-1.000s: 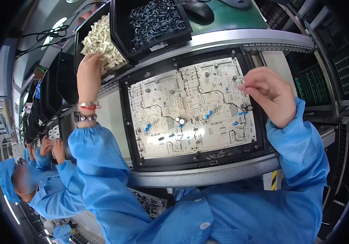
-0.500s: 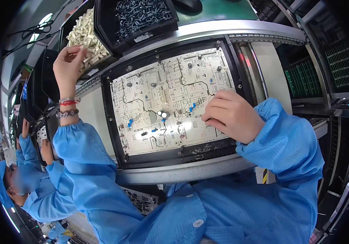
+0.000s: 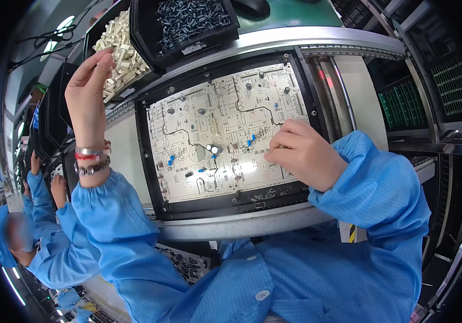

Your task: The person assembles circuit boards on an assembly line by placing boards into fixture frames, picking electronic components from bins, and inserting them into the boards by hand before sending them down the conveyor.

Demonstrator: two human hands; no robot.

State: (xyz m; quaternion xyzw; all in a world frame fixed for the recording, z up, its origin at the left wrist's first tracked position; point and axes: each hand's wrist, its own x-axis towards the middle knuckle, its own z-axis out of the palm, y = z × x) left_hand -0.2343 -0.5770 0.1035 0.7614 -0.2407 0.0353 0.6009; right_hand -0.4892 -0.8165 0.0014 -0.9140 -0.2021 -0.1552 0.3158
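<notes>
Left hand [image 3: 86, 89] hovers beside white parts [image 3: 127, 56], far left within reach; right hand [image 3: 309, 156] curls over circuit board [image 3: 255, 167]; cannot tell whether either grips.

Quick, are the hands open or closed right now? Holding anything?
Left hand: nearly pinched, by the white parts; can't tell if it holds one.
Right hand: curled over the board; can't tell if it holds anything.
</notes>
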